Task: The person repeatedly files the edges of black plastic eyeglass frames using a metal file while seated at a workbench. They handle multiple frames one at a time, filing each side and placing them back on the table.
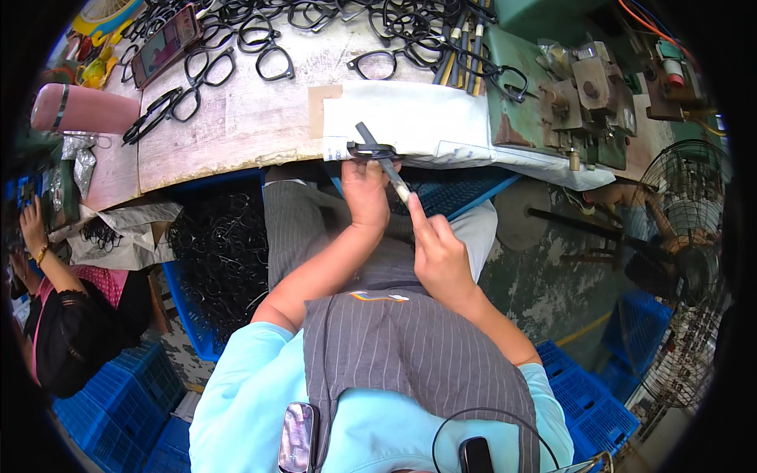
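At the front edge of the bench, my left hand [366, 195] is closed around a black eyeglass frame [364, 148] and keeps it against the white covering [410, 114]. My right hand [443, 256] grips the pale handle end of a flat file [393, 180], with the index finger stretched along it. The file's dark blade slants up and to the left across the eyeglass frame and appears to touch it. Fingers hide part of the frame.
Many black eyeglass frames [274, 63] lie along the back, beside several files [465, 49]. A phone [165, 47] and pink bottle [87, 109] stand left; a green machine [587, 91] and fan [686, 229] right. A blue crate [180, 303] holds frames; a co-worker's hand [33, 227] shows.
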